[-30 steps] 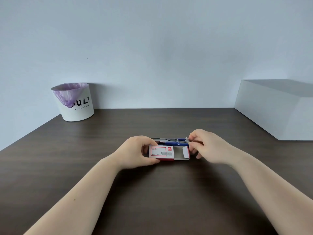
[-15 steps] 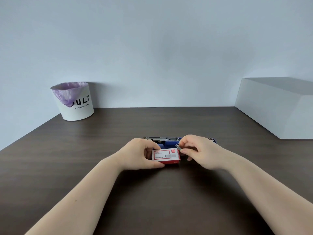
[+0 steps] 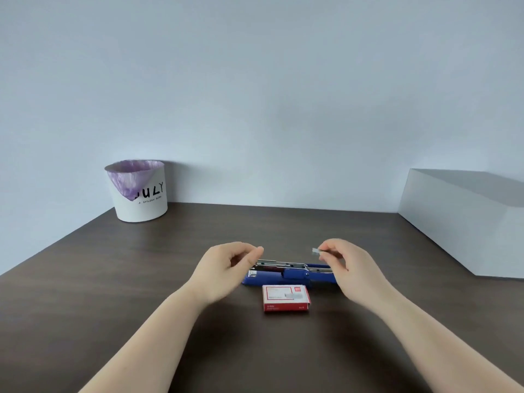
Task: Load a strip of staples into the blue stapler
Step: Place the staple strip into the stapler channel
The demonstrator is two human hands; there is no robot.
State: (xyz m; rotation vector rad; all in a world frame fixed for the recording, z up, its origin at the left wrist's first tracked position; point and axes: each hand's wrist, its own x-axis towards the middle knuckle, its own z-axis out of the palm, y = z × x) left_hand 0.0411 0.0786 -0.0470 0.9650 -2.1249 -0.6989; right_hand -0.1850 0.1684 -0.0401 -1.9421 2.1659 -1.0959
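The blue stapler [image 3: 286,276] lies lengthwise on the dark table [image 3: 141,279] with its top swung open, showing the metal staple channel. Just in front of it sits the red and white staple box [image 3: 285,297], closed. My right hand [image 3: 344,265] hovers over the stapler's right end and pinches a short silvery strip of staples [image 3: 316,251] between thumb and fingertips. My left hand [image 3: 226,268] is raised above the stapler's left end, fingers curled loosely apart with nothing in them.
A white bin [image 3: 140,191] with a purple liner stands at the back left against the wall. A large white box [image 3: 465,222] fills the right side of the table.
Both hands have let go of the staple box, which now rests closed on the table. My right hand has lifted up with a strip of staples, and my left hand rose beside the stapler.
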